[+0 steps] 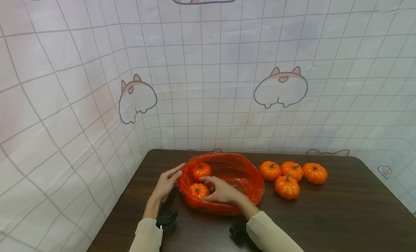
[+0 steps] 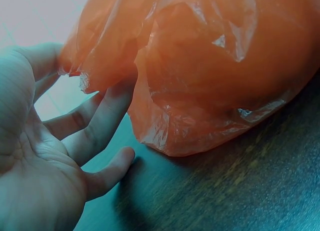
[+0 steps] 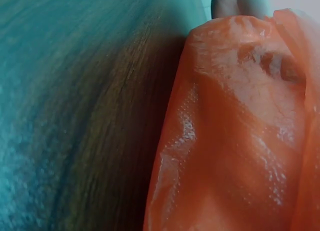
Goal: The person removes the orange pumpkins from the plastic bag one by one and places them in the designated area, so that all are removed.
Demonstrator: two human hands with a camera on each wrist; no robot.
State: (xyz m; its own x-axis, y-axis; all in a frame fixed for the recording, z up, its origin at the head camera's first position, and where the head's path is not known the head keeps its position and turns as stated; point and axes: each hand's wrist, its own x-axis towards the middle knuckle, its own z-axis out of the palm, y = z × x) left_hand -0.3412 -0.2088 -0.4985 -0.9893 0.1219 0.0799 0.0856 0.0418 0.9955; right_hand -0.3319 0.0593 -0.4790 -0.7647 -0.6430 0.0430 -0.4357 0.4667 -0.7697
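Observation:
An orange-red plastic bag [image 1: 224,208] stands wide open on the table, with two small orange pumpkins inside. My left hand [image 1: 166,183] holds the bag's left rim; in the left wrist view its thumb and fingers [image 2: 110,108] lie about the plastic edge. Reaching over the near rim, my right hand [image 1: 222,190] is inside the bag, its thumb and fingers curved around the nearer pumpkin [image 1: 199,190]. The other pumpkin [image 1: 200,171] lies behind it, against the bag's left side. Bag plastic [image 3: 230,141] hides most of the right hand in the right wrist view.
Several more pumpkins [image 1: 287,186] sit in a group on the dark wooden table [image 1: 341,208], right of the bag. A white grid-patterned cloth [image 1: 214,82] with cartoon animals hangs behind the table and along its left side.

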